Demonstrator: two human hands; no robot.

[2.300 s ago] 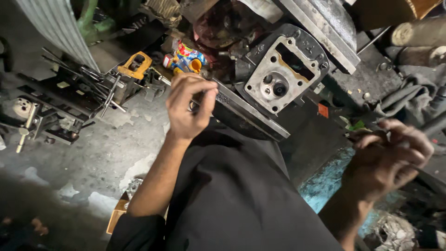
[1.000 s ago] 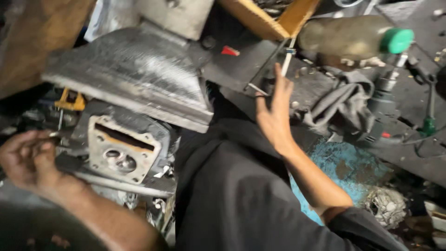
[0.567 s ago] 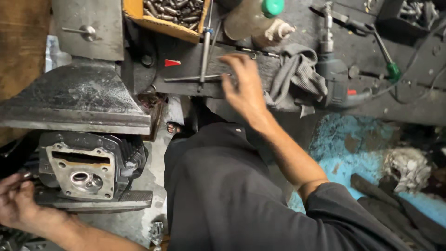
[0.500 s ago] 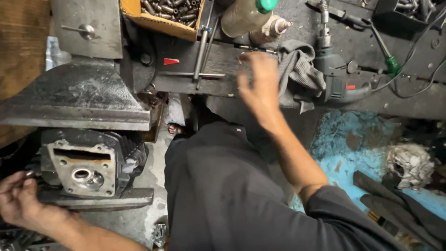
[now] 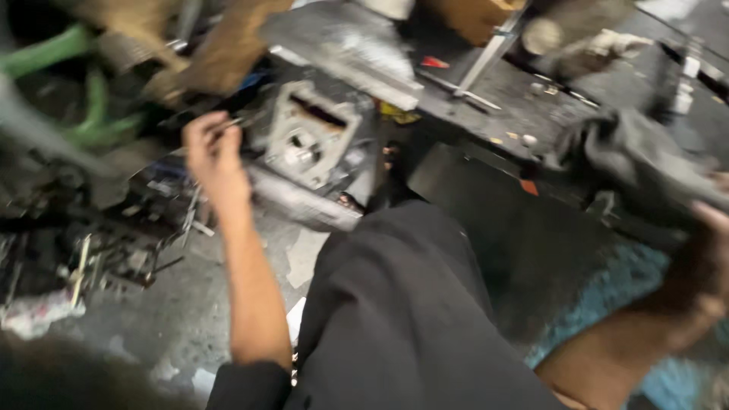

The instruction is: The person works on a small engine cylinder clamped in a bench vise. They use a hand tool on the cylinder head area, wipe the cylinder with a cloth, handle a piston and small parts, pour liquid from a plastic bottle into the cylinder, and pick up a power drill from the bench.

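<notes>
The left hand (image 5: 215, 156) pinches a thin metal piece (image 5: 237, 121) between its fingertips, just beside the grey engine head (image 5: 311, 137) on the floor. The right hand (image 5: 702, 266) (blurred) grips a dark rag (image 5: 638, 163) at the bench edge.

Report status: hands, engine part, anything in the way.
Left hand pinching a thin metal piece beside the grey metal engine cylinder head. Right hand gripping a dark grey cloth. Picture blurred; nothing between hand and head.

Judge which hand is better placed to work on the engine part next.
Left, probably. The left hand pinches a thin tool right beside the engine part; the right hand is far off, on the grey rag.
</notes>
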